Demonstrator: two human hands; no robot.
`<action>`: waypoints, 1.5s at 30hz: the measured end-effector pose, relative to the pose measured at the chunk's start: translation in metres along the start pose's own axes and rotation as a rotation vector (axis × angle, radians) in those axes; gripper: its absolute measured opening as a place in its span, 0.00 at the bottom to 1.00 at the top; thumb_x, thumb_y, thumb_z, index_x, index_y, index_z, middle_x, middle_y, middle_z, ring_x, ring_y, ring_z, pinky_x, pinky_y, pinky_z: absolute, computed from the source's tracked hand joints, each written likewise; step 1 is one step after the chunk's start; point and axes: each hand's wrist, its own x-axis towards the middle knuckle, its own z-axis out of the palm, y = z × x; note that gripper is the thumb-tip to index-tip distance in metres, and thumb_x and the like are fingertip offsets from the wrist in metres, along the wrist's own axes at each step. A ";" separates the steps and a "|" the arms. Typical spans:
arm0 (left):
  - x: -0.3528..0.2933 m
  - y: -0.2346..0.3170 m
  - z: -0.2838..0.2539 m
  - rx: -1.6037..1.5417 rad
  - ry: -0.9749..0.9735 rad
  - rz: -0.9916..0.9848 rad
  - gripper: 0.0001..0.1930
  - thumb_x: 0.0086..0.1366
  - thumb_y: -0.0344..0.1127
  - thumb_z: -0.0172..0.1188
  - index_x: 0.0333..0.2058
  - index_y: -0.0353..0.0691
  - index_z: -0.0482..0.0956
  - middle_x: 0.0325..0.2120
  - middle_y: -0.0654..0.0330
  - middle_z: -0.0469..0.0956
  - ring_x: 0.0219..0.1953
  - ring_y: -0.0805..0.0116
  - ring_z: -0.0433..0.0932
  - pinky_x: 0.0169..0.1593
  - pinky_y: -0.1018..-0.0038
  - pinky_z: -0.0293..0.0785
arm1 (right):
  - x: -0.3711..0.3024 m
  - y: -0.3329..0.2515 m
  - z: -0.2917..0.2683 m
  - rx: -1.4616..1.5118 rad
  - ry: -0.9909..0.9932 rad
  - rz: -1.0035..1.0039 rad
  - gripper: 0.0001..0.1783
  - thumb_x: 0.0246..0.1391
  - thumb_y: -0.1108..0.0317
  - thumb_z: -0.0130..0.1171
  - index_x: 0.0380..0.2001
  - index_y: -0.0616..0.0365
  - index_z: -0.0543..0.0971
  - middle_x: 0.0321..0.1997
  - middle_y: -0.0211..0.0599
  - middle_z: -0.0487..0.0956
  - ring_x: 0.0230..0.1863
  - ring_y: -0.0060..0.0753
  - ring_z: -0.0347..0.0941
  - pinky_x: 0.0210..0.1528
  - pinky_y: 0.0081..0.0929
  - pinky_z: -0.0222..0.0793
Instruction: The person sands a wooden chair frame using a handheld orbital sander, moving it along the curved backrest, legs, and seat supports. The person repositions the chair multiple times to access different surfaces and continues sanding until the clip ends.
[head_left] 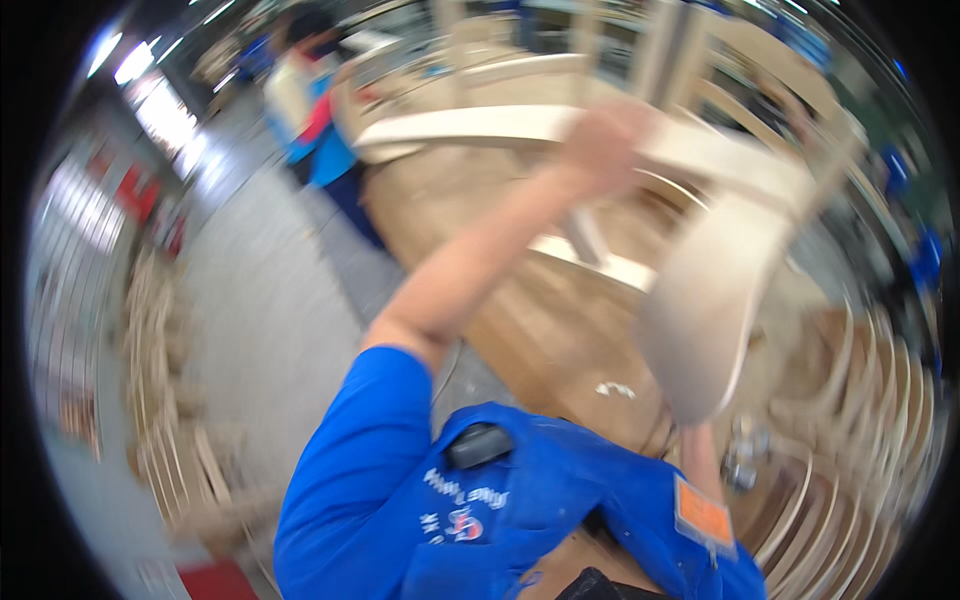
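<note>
A pale wooden chair frame (725, 160) is tilted up in front of me, smeared by motion. My left hand (608, 145) is closed over its upper rail, the arm stretched out across the workbench. On the right side of the frame, a broad curved wooden panel (695, 320) hangs down toward my chest. Behind the lower end of that panel, my right forearm (700, 455) comes up, and the panel hides my right hand and its fingers. Under the frame lies a brown workbench top (540, 330) with a few small white bits (614, 389) on it.
Curved wooden parts stand stacked at the right (850, 420), and more wooden pieces (165, 390) line the left. Small metal or glass items (742, 455) sit near my right arm. Beyond the bench at the upper left stands another person (318, 110). A grey floor (250, 260) runs between.
</note>
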 end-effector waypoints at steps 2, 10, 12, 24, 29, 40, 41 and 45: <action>0.019 -0.020 -0.023 -0.037 0.125 -0.007 0.24 0.44 0.28 0.60 0.44 0.38 0.73 0.39 0.51 0.75 0.45 0.51 0.73 0.45 0.60 0.72 | -0.038 -0.034 0.032 -0.050 -0.134 -0.204 0.20 0.56 0.67 0.53 0.51 0.63 0.71 0.48 0.41 0.78 0.46 0.36 0.76 0.48 0.34 0.74; 0.010 -0.095 -0.057 -0.336 0.368 -0.351 0.23 0.48 0.29 0.61 0.46 0.32 0.74 0.36 0.51 0.78 0.43 0.57 0.77 0.47 0.68 0.71 | -0.231 -0.099 0.116 -0.111 -0.031 -0.917 0.14 0.56 0.65 0.53 0.46 0.55 0.75 0.27 0.28 0.76 0.21 0.20 0.71 0.18 0.19 0.66; 0.002 -0.120 -0.048 -0.111 0.411 -0.357 0.26 0.43 0.32 0.62 0.46 0.34 0.73 0.30 0.54 0.76 0.34 0.64 0.78 0.40 0.69 0.73 | -0.252 -0.096 0.132 -0.177 -0.035 -0.967 0.12 0.56 0.64 0.53 0.43 0.53 0.76 0.23 0.26 0.74 0.18 0.18 0.69 0.17 0.18 0.62; 0.000 -0.188 -0.097 -0.413 -0.300 -0.472 0.24 0.57 0.46 0.62 0.45 0.32 0.76 0.36 0.53 0.78 0.39 0.57 0.76 0.46 0.66 0.71 | -0.254 -0.047 0.187 -0.283 -0.139 -1.196 0.18 0.46 0.76 0.63 0.42 0.57 0.73 0.30 0.35 0.79 0.31 0.24 0.77 0.34 0.20 0.74; -0.048 -0.125 -0.141 -1.290 0.400 -0.752 0.29 0.65 0.45 0.48 0.61 0.37 0.58 0.56 0.48 0.63 0.56 0.48 0.66 0.56 0.52 0.67 | -0.255 -0.019 0.216 -0.281 -0.149 -1.283 0.21 0.40 0.80 0.67 0.40 0.56 0.73 0.31 0.32 0.79 0.33 0.20 0.76 0.35 0.20 0.74; -0.087 -0.110 -0.188 -1.357 0.466 -0.848 0.42 0.60 0.70 0.40 0.64 0.46 0.57 0.61 0.48 0.57 0.60 0.44 0.59 0.59 0.43 0.55 | -0.255 -0.006 0.286 -0.467 -0.136 -1.392 0.23 0.38 0.72 0.73 0.38 0.57 0.73 0.28 0.27 0.78 0.29 0.13 0.73 0.32 0.14 0.68; -0.094 -0.110 -0.190 -1.307 0.442 -0.852 0.47 0.56 0.76 0.37 0.64 0.47 0.55 0.62 0.48 0.57 0.61 0.43 0.57 0.59 0.41 0.53 | -0.252 -0.008 0.290 -0.516 -0.153 -1.429 0.22 0.41 0.71 0.71 0.40 0.57 0.73 0.28 0.27 0.78 0.29 0.14 0.73 0.32 0.14 0.69; -0.120 -0.130 -0.209 -1.440 0.469 -0.969 0.44 0.57 0.72 0.39 0.64 0.46 0.56 0.62 0.48 0.57 0.63 0.45 0.56 0.60 0.42 0.51 | -0.230 -0.032 0.298 -0.243 -0.301 -1.297 0.26 0.54 0.56 0.61 0.50 0.57 0.67 0.32 0.32 0.79 0.31 0.22 0.75 0.35 0.20 0.72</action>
